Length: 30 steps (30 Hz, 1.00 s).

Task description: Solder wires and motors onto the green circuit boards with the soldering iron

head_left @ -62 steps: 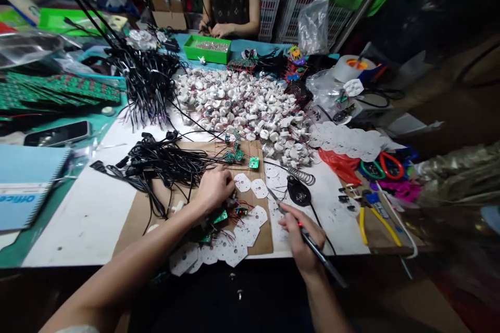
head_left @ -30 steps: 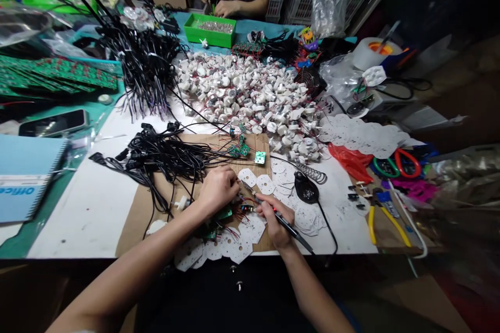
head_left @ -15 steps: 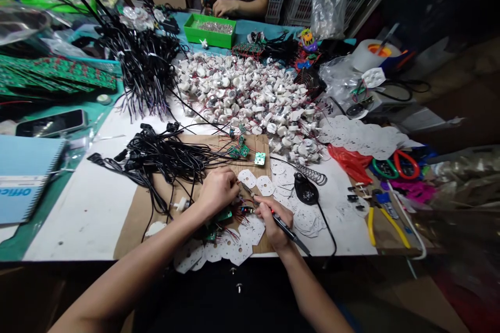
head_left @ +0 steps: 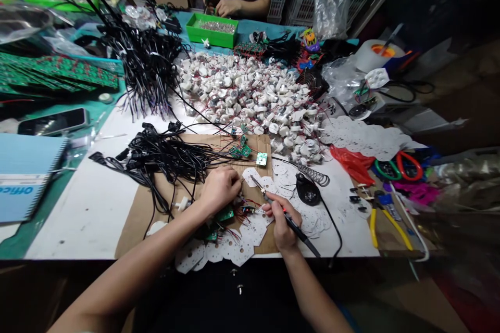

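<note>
Two bare forearms, no sleeves, no rings or watch visible

1. White counter (head_left: 89, 208), cluttered edge to edge.
2. Brown cardboard sheet (head_left: 136, 218) at the near edge; small green circuit boards (head_left: 244, 150) and white round discs (head_left: 234, 250) lie on it.
3. Tangle of black cables (head_left: 164, 156) across the cardboard's left part.
4. Big heap of white round parts (head_left: 250, 93) mid-counter.
5. Bundle of black wires (head_left: 144, 73) behind left; green PCB panels (head_left: 58, 75), phone (head_left: 52, 120) and blue notebook (head_left: 23, 171) on the teal mat (head_left: 101, 114) at left.
6. Green tray (head_left: 213, 28) at the far side.
7. Right side: stacked white discs (head_left: 363, 138), red bag (head_left: 349, 161), yellow-handled pliers (head_left: 385, 226), metal spring (head_left: 314, 174), tape roll (head_left: 377, 54).
</note>
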Motion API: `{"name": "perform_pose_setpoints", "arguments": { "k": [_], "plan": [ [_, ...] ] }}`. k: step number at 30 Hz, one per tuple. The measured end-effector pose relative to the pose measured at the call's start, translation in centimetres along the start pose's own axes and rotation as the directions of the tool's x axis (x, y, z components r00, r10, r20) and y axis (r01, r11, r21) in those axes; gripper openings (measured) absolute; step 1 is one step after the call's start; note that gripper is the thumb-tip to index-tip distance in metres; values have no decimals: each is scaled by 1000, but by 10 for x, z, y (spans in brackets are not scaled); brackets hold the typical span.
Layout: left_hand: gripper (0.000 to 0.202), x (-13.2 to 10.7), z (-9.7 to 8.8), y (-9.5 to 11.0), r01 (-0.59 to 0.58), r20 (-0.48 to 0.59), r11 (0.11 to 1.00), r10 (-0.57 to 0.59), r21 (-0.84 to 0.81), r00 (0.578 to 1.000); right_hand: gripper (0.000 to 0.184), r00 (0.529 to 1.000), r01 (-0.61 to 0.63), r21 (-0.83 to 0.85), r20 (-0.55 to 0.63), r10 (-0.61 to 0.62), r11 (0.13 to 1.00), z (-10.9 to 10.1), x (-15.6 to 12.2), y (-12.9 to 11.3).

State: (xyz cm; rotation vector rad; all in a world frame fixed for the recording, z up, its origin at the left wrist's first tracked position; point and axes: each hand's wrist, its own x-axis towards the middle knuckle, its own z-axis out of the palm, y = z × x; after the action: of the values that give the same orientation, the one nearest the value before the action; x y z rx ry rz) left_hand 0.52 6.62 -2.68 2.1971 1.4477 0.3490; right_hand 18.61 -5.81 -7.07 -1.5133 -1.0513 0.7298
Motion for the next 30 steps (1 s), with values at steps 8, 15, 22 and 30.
{"name": "perform_pose_setpoints", "arguments": {
  "k": [8,15,22,30],
  "plan": [
    [18,4,-3,-1,-20,-166,995,3,-100,986,33,998,-51,44,-32,53,998,2,3,-7],
    [6,13,-7,1,24,-18,971,-29,-237,999,32,996,-76,67,-33,79,995,2,5,-10],
    [9,17,-7,-2,66,146,928,-13,-367,989,31,997,-71,54,-35,73,996,0,5,-8],
    [15,15,-2,5,48,71,996,-42,-72,997,32,997,-78,36,-19,78,996,-1,6,-10]
  ]
}}
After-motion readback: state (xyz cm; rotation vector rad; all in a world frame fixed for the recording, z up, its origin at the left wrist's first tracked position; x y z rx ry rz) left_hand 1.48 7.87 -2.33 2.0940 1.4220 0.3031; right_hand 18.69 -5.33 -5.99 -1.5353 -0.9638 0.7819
